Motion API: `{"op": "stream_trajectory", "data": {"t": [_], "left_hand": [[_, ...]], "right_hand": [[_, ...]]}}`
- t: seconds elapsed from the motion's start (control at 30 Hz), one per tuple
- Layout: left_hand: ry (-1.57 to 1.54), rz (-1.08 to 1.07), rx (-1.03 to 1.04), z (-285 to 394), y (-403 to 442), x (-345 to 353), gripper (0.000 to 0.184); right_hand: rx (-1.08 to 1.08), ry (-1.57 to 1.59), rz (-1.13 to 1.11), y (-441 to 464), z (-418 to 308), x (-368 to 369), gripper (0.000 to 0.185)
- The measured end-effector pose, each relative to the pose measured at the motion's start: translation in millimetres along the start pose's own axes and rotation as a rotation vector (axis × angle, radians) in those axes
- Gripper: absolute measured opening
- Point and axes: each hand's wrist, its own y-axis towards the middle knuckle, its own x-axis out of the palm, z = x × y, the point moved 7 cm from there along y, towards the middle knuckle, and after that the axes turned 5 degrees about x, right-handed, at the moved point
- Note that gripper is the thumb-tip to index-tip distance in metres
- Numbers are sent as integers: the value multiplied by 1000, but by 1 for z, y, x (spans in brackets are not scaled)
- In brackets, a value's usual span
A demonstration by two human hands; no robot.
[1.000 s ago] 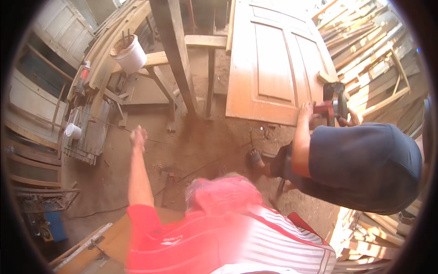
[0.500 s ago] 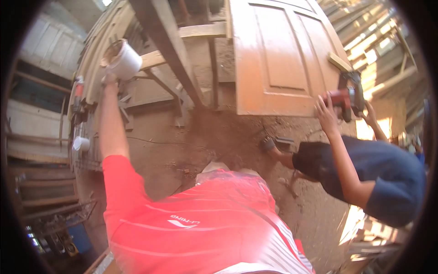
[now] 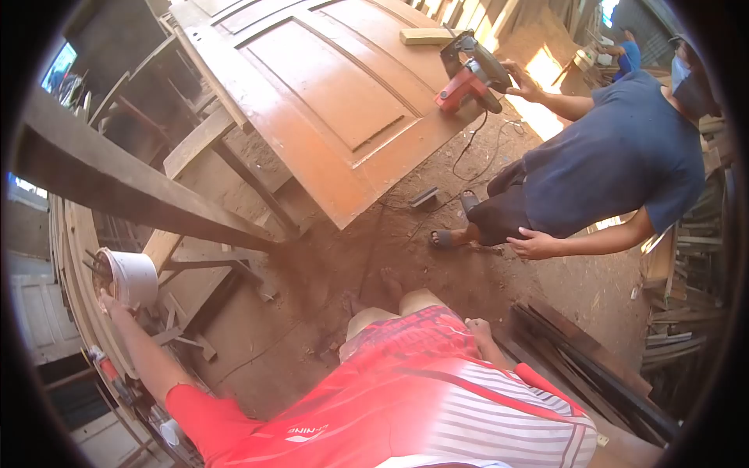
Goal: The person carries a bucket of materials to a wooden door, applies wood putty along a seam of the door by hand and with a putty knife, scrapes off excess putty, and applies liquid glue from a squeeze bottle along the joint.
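Note:
At the left, my left hand point(image 3: 117, 303) grips a white bucket point(image 3: 134, 279) near its rim. The bucket is tilted, its mouth turned to the left, and thin handles or sticks poke out of it; what else it contains is hidden. A stack of long planks point(image 3: 78, 265) lies just beyond it. My right hand point(image 3: 478, 327) hangs low beside my thigh with its fingers curled; whether anything is inside them is hidden.
A brown panelled door point(image 3: 328, 86) lies ahead. On its edge, a co-worker point(image 3: 608, 156) has one hand at a red and black power tool point(image 3: 472, 78) with a trailing cord. A wooden post point(image 3: 133, 183) rises at left. Dark boards point(image 3: 577, 359) lie low at right.
My view has swung, so the door and co-worker appear further left. My right hand has come into view. The co-worker has taken one hand off the power tool. The bucket remains in my left hand.

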Motion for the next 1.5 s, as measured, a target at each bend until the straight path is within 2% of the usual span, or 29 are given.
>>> {"op": "stream_trajectory", "data": {"t": [0.13,0.2,0.37,0.5,0.63,0.77,0.83,0.9,0.97,1.03,1.07,1.13,1.23,1.27,1.3,1.33,1.37,1.5], "left_hand": [[-23,-6,4,-2,2,-9,93],[-31,-13,9,-3,-2,-18,90],[-54,-37,10,-16,-29,-55,84],[-86,-71,-1,-32,-86,-93,80],[-115,-158,-42,-72,-154,-132,75],[-100,-396,-150,-133,-239,-149,72],[-72,-447,-149,-56,-404,-61,66],[-143,-621,-285,-108,-425,-37,72],[-89,-725,-406,-125,-473,7,75],[-40,-803,-402,-144,-507,49,78],[19,-854,-384,-141,-528,70,78],[106,-952,-336,-139,-558,110,76],[127,-1092,-299,-155,-589,167,75],[120,-1068,-284,-147,-598,186,75],[177,-1155,-247,-135,-615,208,75],[237,-1240,-209,-128,-631,228,75],[231,-1219,-192,-125,-643,244,75],[503,-1352,44,-115,-693,314,78]], "right_hand": [[32,-51,29,-5,15,10,49],[10,-160,-38,-7,12,16,46],[-11,-82,-27,-3,-1,33,46],[-38,-60,15,-6,-26,33,45],[48,-94,-41,-2,-17,32,39],[12,-223,-72,21,-31,39,39],[-66,-141,-52,48,-53,54,40],[2,-35,-143,49,-90,59,39],[-164,-129,-75,61,-126,60,42],[-228,-100,-68,58,-162,57,46],[-211,-91,-53,63,-169,53,46],[-317,-67,-44,70,-190,51,47],[-302,-45,-30,100,-191,51,45],[-234,12,-103,117,-185,54,44],[-166,69,-176,130,-178,58,44],[-141,111,-179,138,-178,57,43],[-114,151,-181,148,-170,55,42],[-82,52,-248,203,-155,46,41]]}}
